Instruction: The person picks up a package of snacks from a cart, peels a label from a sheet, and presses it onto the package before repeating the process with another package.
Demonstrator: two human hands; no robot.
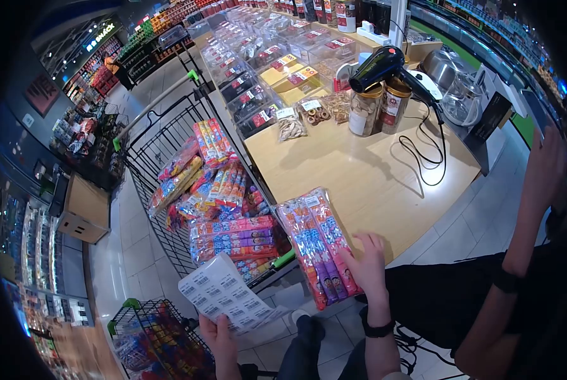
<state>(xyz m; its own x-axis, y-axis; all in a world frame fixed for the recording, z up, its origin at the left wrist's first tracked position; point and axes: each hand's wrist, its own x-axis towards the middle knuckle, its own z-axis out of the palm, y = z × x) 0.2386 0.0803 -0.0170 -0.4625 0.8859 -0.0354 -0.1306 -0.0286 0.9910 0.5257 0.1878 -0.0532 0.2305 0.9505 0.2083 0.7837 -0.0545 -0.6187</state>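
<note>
Left hand (223, 339) pinching label sheet (223, 294), right hand (367, 263) loosely gripping snack packet (315, 240).

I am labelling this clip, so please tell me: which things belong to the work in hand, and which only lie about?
In hand: label sheet in left hand; pack in right hand; cart packs.
Lying about: hair dryer, jars, cable.
</note>
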